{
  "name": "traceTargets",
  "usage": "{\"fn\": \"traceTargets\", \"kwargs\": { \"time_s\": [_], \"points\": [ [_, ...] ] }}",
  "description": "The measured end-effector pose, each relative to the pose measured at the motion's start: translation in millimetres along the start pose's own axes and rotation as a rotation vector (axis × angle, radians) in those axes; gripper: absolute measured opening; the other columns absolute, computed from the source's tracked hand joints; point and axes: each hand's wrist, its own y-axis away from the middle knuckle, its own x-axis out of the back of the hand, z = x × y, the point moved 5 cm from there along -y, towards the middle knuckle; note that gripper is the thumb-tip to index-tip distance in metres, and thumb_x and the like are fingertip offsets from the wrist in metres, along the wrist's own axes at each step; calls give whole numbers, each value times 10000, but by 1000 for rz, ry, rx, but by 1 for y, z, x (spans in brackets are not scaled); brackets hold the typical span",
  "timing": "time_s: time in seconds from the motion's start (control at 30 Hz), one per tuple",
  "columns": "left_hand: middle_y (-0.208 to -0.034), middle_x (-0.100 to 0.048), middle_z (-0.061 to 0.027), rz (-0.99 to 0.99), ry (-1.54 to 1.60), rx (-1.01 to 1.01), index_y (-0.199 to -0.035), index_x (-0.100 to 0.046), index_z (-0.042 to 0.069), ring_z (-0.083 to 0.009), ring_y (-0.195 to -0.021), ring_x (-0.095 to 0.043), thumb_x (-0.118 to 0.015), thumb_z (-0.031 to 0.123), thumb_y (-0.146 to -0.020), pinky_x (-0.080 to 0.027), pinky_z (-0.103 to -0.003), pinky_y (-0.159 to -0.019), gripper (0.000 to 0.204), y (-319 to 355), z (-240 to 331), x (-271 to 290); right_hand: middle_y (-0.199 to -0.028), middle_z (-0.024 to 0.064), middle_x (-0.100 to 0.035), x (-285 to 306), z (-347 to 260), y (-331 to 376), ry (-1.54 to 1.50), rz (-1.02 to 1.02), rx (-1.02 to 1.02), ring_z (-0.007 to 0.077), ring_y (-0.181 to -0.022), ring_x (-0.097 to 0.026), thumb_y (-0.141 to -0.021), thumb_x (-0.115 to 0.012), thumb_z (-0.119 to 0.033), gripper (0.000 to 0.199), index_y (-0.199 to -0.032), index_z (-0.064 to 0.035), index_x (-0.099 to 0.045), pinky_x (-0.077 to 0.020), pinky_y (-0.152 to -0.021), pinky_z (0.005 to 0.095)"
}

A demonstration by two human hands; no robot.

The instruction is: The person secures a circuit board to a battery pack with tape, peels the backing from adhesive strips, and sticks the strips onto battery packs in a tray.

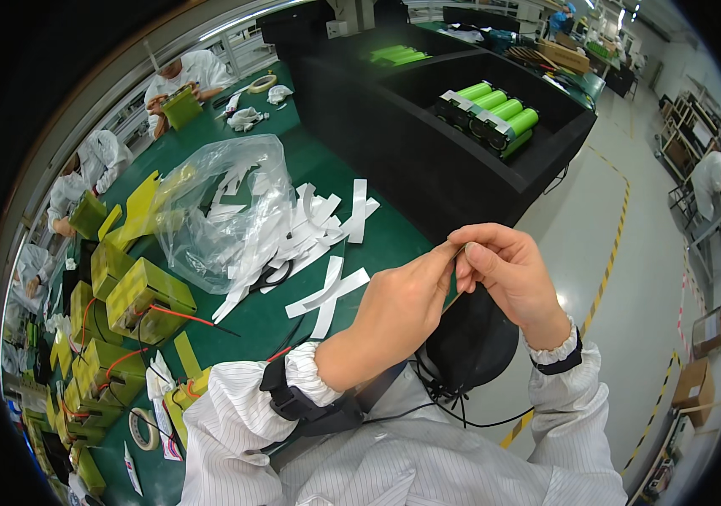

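My left hand [407,295] and my right hand [508,270] meet in front of me, off the right edge of the green table. The fingers of both are pinched together around a thin, narrow strip [459,251] seen almost edge-on; its kind cannot be told. Nearest on the table lie crossed white strips [326,295]. Beyond them is a heap of white strips [293,232], partly inside a clear plastic bag [200,244]. Black-handled scissors [273,277] lie half under the heap.
Several yellow-wrapped battery packs [153,299] with red and black wires crowd the left, near a tape roll [143,428] and a tube [132,470]. A black box [428,190] at the far side holds green cells [495,110]. Co-workers sit along the table's far left.
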Motion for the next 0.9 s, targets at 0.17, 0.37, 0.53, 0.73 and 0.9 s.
{"fn": "traceTargets", "kwargs": {
  "time_s": [0.17,0.37,0.53,0.73,0.9],
  "points": [
    [-752,-576,-127,-19,22,12,-1021,-495,-15,-282,-615,-572,-481,17,-792,-443,-334,-494,232,0,2,-2,-757,65,-594,2,2,3,-8,7,9,97,-658,-556,-848,-512,-99,220,-1027,21,-556,-464,-620,208],
    [-755,-578,-127,-36,15,-8,-1022,-494,-20,-284,-613,-571,-483,17,-791,-444,-333,-496,234,0,2,-5,-759,69,-596,5,5,6,-41,15,23,104,-662,-558,-848,-511,-99,222,-1031,19,-556,-465,-624,214],
    [-772,-583,-131,-28,53,10,-1036,-494,-21,-282,-622,-574,-482,20,-796,-451,-328,-506,243,-2,-1,-7,-763,73,-599,8,6,4,-63,-4,52,107,-670,-563,-848,-512,-103,224,-1030,19,-558,-466,-624,216],
    [-782,-585,-130,-31,36,-29,-1053,-489,-18,-283,-629,-575,-479,15,-794,-455,-329,-512,261,-2,2,-9,-768,72,-601,10,5,7,-56,-1,45,107,-670,-567,-848,-509,-99,227,-1037,17,-555,-467,-624,215],
    [-774,-584,-132,-49,38,-28,-1062,-483,-18,-283,-632,-576,-494,17,-782,-451,-335,-522,283,-2,-3,-9,-739,50,-588,10,7,6,22,57,54,93,-642,-552,-848,-503,-93,192,-995,16,-561,-452,-598,202]
  ]
}}
